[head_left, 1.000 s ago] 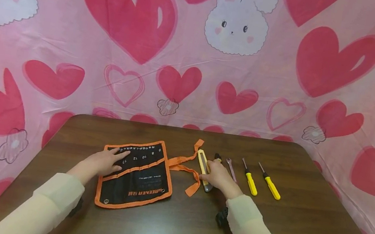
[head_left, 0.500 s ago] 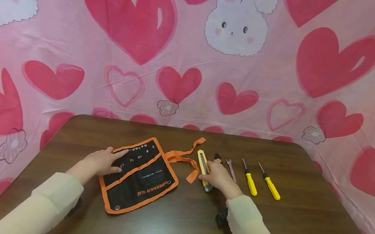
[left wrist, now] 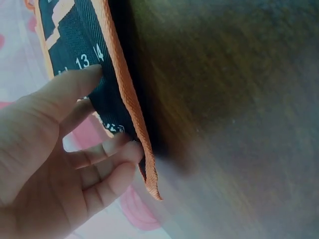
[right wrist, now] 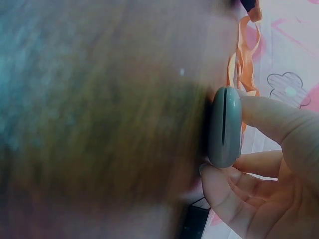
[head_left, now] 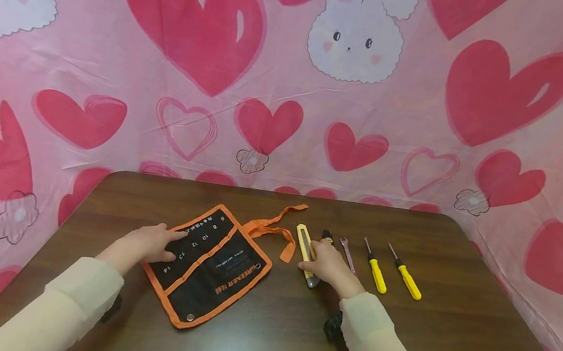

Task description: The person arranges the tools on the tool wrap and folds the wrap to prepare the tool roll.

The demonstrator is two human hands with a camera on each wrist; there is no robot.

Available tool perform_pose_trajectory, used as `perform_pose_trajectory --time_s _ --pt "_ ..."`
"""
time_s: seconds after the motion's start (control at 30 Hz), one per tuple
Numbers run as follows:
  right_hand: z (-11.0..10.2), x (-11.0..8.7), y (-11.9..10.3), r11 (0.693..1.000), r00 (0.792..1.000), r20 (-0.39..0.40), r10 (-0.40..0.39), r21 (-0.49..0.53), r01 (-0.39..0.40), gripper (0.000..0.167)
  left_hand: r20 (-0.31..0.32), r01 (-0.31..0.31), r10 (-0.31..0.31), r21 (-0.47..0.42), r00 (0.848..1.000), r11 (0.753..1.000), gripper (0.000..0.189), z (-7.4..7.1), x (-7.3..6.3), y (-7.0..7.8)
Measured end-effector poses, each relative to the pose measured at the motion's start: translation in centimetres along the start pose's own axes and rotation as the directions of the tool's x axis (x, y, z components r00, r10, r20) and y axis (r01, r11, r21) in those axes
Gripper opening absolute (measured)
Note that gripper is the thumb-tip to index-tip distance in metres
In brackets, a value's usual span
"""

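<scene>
A black tool pouch (head_left: pixel 231 271) with orange trim lies unfolded at an angle on the table, its numbered pocket row facing up. My left hand (head_left: pixel 142 244) rests on its left edge; in the left wrist view the thumb (left wrist: pixel 75 84) touches the printed face near the 13, other fingertips by the orange edging (left wrist: pixel 127 97). At the middle, my right hand (head_left: pixel 331 263) pinches a yellow utility knife (head_left: pixel 302 240) between thumb and fingers. The right wrist view shows the knife's grey butt end (right wrist: pixel 224 127) close over the table.
Right of the knife are a black-and-yellow tool (head_left: pixel 327 236), partly hidden by the hand, a small wrench (head_left: pixel 347 254) and two yellow-handled screwdrivers (head_left: pixel 377 276). Orange ties (head_left: pixel 269 231) trail from the pouch towards the knife. Patterned pink cloth (head_left: pixel 295 86) hangs behind the brown table (head_left: pixel 278 345).
The pouch has turned counterclockwise under my left hand, its ties swinging up and away from the knife. My left hand has slid slightly left. My right hand stays put on the utility knife.
</scene>
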State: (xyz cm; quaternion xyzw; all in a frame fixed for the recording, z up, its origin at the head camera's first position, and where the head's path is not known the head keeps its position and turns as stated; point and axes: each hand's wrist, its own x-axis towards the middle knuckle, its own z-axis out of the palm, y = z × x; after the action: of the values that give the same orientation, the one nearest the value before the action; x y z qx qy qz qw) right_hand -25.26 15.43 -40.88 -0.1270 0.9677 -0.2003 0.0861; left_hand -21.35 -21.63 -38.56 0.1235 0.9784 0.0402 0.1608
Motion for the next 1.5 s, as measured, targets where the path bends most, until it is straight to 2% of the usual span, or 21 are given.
perform_pose_trajectory --time_s 0.1,0.23,0.33,0.47,0.63,0.73,0.83,0.93,1.17,1.37,1.5 --pt "0.0 0.0 0.0 1.0 1.0 -0.003 -0.001 0.002 0.001 0.058 -0.064 -0.053 0.055 0.027 0.996 0.998 0.055 0.3 0.1 -0.2" --pt "0.0 0.0 0.0 1.0 1.0 -0.007 0.0 0.0 0.0 0.056 -0.164 -0.118 0.126 0.06 0.978 0.991 0.048 0.6 0.2 -0.2" --pt "0.0 0.0 0.0 1.0 1.0 -0.009 0.0 -0.007 0.0 0.055 -0.195 -0.158 0.165 0.05 0.967 0.986 0.045 0.6 0.2 -0.1" --pt "0.0 0.0 -0.1 1.0 1.0 -0.008 0.002 -0.012 -0.002 0.055 -0.177 -0.185 0.184 0.016 0.967 0.983 0.042 0.7 0.3 0.1" --pt "0.1 -0.1 -0.1 1.0 1.0 -0.014 0.007 -0.009 -0.007 0.055 -0.118 -0.149 0.147 -0.009 0.982 0.989 0.049 0.9 0.6 0.4" --pt "0.0 -0.1 -0.1 1.0 1.0 -0.011 0.01 -0.006 -0.01 0.055 -0.095 -0.124 0.121 -0.03 0.988 0.992 0.059 1.0 0.6 0.6" --pt "0.0 -0.1 -0.1 1.0 1.0 -0.002 0.018 0.002 -0.018 0.056 -0.092 -0.123 0.119 -0.042 0.989 0.992 0.072 1.3 0.7 0.6" --pt "-0.1 -0.1 -0.2 1.0 1.0 0.003 0.023 0.006 -0.023 0.057 -0.106 -0.147 0.142 -0.039 0.984 0.988 0.082 1.6 0.7 0.5" --pt "0.0 0.0 -0.2 1.0 1.0 -0.001 0.02 -0.001 -0.02 0.059 -0.118 -0.173 0.167 -0.051 0.979 0.984 0.086 2.2 0.7 0.5" --pt "-0.1 0.1 -0.2 1.0 1.0 0.006 0.023 -0.01 -0.023 0.058 -0.093 -0.143 0.134 -0.099 0.987 0.985 0.095 2.3 0.6 0.7" --pt "-0.1 0.1 -0.2 1.0 1.0 0.011 0.026 -0.01 -0.026 0.057 -0.063 -0.124 0.12 -0.08 0.991 0.989 0.099 2.3 0.5 0.8"
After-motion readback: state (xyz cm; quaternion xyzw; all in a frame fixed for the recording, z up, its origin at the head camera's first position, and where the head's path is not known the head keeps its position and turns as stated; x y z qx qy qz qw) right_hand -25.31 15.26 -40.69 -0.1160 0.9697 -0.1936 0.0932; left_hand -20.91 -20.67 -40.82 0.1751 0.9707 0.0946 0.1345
